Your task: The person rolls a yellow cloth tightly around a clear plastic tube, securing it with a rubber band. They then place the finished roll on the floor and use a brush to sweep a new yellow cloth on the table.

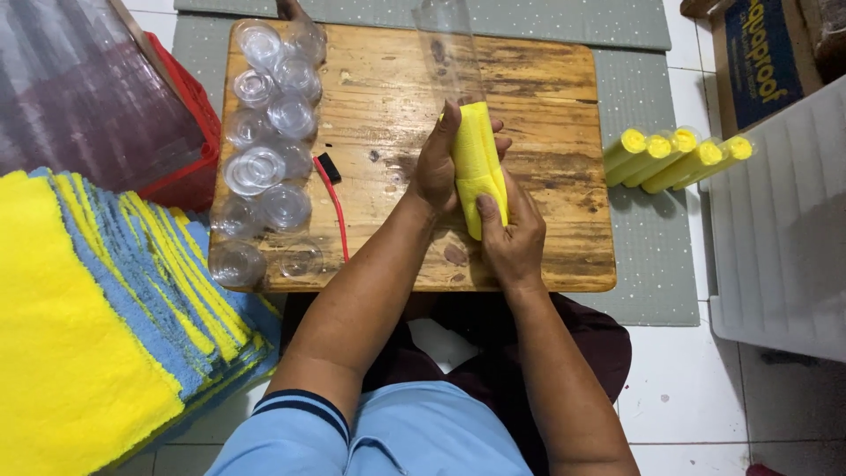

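Observation:
Over the low wooden table (pixel 546 97), both my hands grip a rolled yellow cloth (pixel 478 159). My left hand (pixel 436 167) wraps the roll's upper left side. My right hand (pixel 511 234) clasps its lower end, thumb across the front. The top of the roll sits in the mouth of a clear plastic tube (pixel 449 44) that points away from me across the table.
Several clear plastic caps (pixel 264 141) cover the table's left part, beside a red-handled tool (pixel 333 198). A stack of yellow and blue cloths (pixel 97 300) lies left. Several filled tubes with yellow rolls (pixel 674 159) rest on the grey mat at right. A red bin of clear tubes (pixel 88 97) stands far left.

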